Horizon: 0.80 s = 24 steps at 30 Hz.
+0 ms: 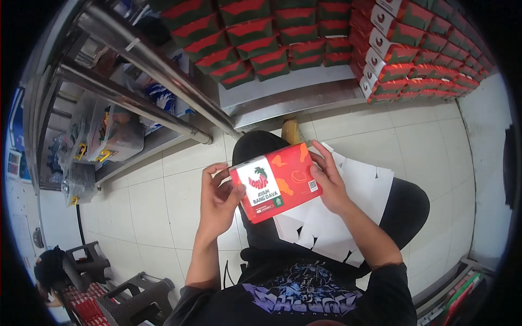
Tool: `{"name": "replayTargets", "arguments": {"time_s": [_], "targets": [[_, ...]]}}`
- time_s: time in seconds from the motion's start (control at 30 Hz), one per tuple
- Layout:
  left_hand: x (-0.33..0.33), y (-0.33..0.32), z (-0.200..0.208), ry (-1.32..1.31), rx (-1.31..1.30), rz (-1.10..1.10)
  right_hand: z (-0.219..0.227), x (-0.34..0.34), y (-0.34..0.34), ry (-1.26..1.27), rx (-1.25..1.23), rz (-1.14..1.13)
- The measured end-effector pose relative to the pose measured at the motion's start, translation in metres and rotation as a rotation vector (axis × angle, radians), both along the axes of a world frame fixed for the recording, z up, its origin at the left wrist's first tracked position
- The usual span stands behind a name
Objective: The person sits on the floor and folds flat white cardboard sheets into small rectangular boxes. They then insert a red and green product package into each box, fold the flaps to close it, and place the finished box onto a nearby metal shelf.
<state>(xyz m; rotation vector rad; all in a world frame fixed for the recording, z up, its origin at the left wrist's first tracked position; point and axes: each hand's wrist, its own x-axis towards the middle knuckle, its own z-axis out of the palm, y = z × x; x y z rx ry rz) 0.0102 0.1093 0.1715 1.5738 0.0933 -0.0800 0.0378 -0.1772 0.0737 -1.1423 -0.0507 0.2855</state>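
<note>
A red food carton (291, 187) with a white label panel and orange shapes is held level over my lap. My left hand (218, 202) grips its left end, thumb on the top face. My right hand (330, 182) has the right end, thumb near the small square code and fingers behind the edge. Under the carton and my right forearm, flat white carton blanks (367, 198) with cut slots lie across my right leg. Their undersides and the carton's bottom are hidden.
Many red and dark green cartons (272, 62) are stacked on a steel shelf ahead, with another stack (421, 73) at the far right. A metal rack (147, 60) with a clear plastic bin (117, 130) stands left. Grey stools (138, 296) and another person (54, 269) are at lower left.
</note>
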Motion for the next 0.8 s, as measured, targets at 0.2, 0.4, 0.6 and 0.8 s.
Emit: {"name": "replayTargets", "arguments": {"time_s": [0.2, 0.4, 0.6, 0.8], "targets": [[0.0, -0.011, 0.001, -0.047, -0.075, -0.085, 0.02, 0.006, -0.026, -0.115, 0.046, 0.071], [0.002, -0.007, -0.005, -0.063, -0.07, -0.164, 0.044, 0.009, -0.055, -0.235, 0.011, 0.149], [0.022, -0.019, -0.003, -0.14, 0.129, -0.419, 0.054, 0.014, -0.074, -0.32, -0.001, 0.122], [0.067, -0.061, 0.008, -0.1, 0.179, -0.487, 0.06, 0.01, -0.095, -0.361, -0.05, -0.04]]}}
